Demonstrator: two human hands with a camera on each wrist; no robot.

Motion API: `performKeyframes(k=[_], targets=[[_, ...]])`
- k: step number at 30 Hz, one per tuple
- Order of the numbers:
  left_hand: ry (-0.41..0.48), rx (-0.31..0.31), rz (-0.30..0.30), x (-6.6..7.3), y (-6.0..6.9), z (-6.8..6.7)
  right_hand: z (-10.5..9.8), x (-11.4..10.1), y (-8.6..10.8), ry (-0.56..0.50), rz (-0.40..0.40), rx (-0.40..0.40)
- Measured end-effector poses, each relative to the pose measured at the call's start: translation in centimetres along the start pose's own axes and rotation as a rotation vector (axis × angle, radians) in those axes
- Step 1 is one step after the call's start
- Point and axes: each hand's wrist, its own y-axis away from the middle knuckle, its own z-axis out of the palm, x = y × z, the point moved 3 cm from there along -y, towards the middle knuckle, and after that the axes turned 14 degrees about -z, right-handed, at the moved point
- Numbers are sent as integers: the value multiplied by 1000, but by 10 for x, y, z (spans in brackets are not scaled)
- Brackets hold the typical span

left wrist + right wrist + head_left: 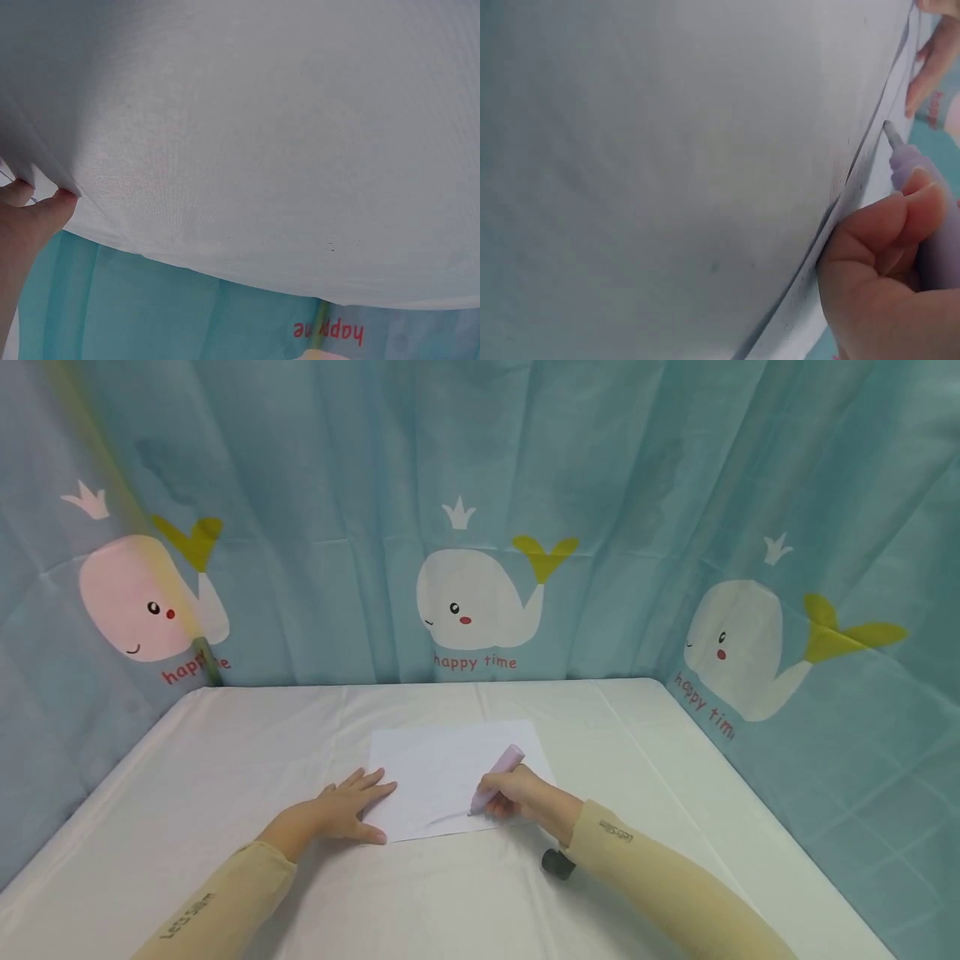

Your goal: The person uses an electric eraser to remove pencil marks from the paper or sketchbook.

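A white sheet of paper (435,760) lies on the white-covered table. My right hand (513,793) grips a thick light purple marker (506,762), tilted, with its tip down at the sheet near its front edge. In the right wrist view, thumb and fingers pinch the purple barrel (941,247), its grey tip showing beyond them. A faint streak runs left from the tip; I cannot tell whether it is ink or shadow. Fingers spread, my left hand (348,806) rests on the paper's left edge. The left wrist view shows only part of this hand (34,214).
A small dark cylinder-like object (557,864) is partly hidden by the right sleeve. White cloth (247,760) covers the table. Blue-green curtains (337,610) with printed whales stand along the back and both sides.
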Motion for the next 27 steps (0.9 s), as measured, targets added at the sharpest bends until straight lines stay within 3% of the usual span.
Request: performKeyframes(k=[27], targets=[[-2,-4,4,2,2,-2,5,1,1,-37,14,4]])
